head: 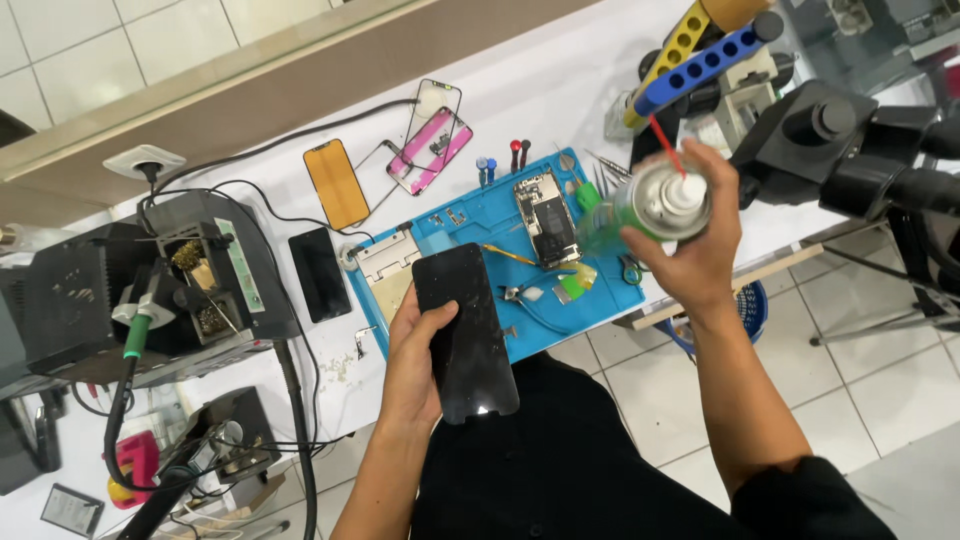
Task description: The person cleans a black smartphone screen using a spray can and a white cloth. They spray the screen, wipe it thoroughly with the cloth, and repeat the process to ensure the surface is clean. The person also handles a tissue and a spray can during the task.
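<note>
The black screen (pixel 466 335) lies flat in the left hand (pixel 415 365), face up above the lap at the desk (pixel 560 90) edge, thumb over one side and fingers (pixel 432 316) curled under, so its glass is exposed. The right hand (pixel 690 245) wraps its fingers round a spray can (pixel 650 205), red straw up. Beyond, an opened phone (pixel 547 217) rests on the blue mat (pixel 480 215).

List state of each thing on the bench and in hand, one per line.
left hand: gripping the black phone screen
black phone screen: dark, held flat, lifted off the mat
right hand: gripping the spray can
spray can: uncapped, red straw fitted, raised
opened phone: back off, insides exposed, on the blue mat
orange phone: lying flat
soldering station: iron docked
</note>
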